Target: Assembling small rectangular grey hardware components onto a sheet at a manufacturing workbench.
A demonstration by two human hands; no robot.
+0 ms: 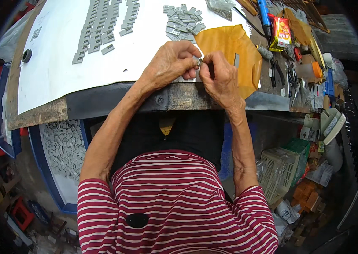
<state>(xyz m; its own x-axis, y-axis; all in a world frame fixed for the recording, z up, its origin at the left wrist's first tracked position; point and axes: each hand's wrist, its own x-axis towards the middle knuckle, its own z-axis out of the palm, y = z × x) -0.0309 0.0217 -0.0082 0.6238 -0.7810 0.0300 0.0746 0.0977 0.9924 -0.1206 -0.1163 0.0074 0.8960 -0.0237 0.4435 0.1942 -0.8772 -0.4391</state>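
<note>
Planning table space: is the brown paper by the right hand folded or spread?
The brown paper is spread: its broad face shows, right edge looking curled.

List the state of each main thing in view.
Left hand: pinching the gray piece
Gray piece: held, partly hidden
Right hand: curled at the piece, grip unclear
Rows: gray pieces, laid in lines
Pile: gray pieces, loose
Brown paper: spread out, creased
Blue bin: uncovered, holding gray pieces

Two hands [168, 62], one tabletop grey-piece pile [181, 22], one black ring [27, 56]
</note>
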